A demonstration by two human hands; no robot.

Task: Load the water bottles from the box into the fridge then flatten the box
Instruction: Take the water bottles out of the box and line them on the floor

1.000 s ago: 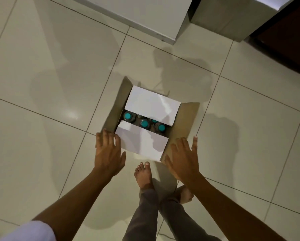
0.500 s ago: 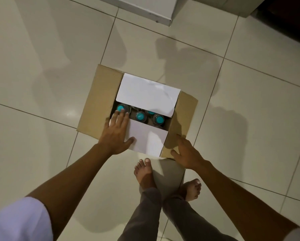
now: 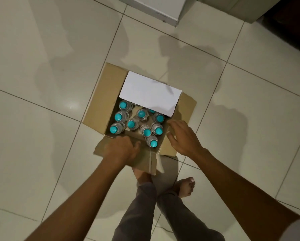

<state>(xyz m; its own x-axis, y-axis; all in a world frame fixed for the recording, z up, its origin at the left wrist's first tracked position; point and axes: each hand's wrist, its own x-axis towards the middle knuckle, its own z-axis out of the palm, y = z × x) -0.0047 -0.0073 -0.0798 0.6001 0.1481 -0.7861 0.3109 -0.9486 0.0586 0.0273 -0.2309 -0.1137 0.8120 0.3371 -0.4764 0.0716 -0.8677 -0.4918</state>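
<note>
In the head view, the box (image 3: pixel 100 108) stood on the tiled floor (image 3: pixel 41 84), and the bottles (image 3: pixel 137 122) with teal caps stood upright inside it. The left hand (image 3: pixel 121 150) gripped the near flap (image 3: pixel 142 159), its fingers curled over the flap's edge. The right hand (image 3: pixel 182 138) rested on the right flap (image 3: pixel 187 105) with fingers spread and relaxed, while the far flap (image 3: pixel 149 93), white on top, lay over the far bottles.

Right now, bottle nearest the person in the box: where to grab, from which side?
Take the nearest bottle by its teal cap and neck, coming straight down from above. It stands upright inside the cardboard box, so the walls block a side approach. It sits a little apart from the others, and the right hand, open, is closest.
</note>
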